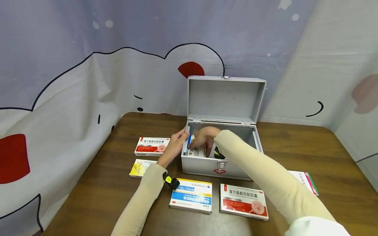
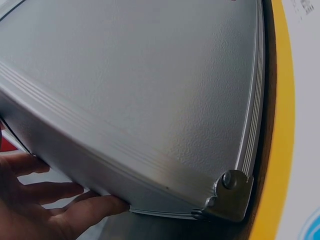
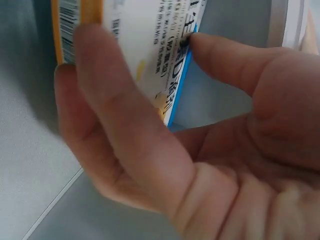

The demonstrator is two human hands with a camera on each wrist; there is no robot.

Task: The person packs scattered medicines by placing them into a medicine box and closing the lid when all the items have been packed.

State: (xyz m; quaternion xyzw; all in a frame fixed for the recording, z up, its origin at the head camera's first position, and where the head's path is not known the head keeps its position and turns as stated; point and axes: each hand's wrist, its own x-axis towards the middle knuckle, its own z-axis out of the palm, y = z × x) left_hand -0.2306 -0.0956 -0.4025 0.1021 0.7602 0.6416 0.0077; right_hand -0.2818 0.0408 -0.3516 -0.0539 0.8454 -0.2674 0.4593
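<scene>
A silver metal first-aid case [image 1: 198, 166] stands on the table with its lid [image 1: 224, 100] raised. Inside its left end, my right hand [image 1: 205, 136] pinches a white medicine box [image 1: 197, 152] with orange and blue edges. The right wrist view shows the thumb on the blue edge of that medicine box [image 3: 142, 50] and the fingers on its orange side. My left hand [image 1: 175, 144] lies along the case's left wall, fingertips at the rim. In the left wrist view, the left hand's fairly straight fingers [image 2: 90, 212] touch the case.
Left of the case lie a red-and-white medicine box [image 1: 147, 149] and a yellow one [image 1: 138, 167]. In front are a blue-and-white box [image 1: 192, 200] and another red-and-white box [image 1: 240, 196]. A pink-and-green-edged box [image 1: 301, 179] is partly behind the right sleeve. A patterned curtain hangs behind.
</scene>
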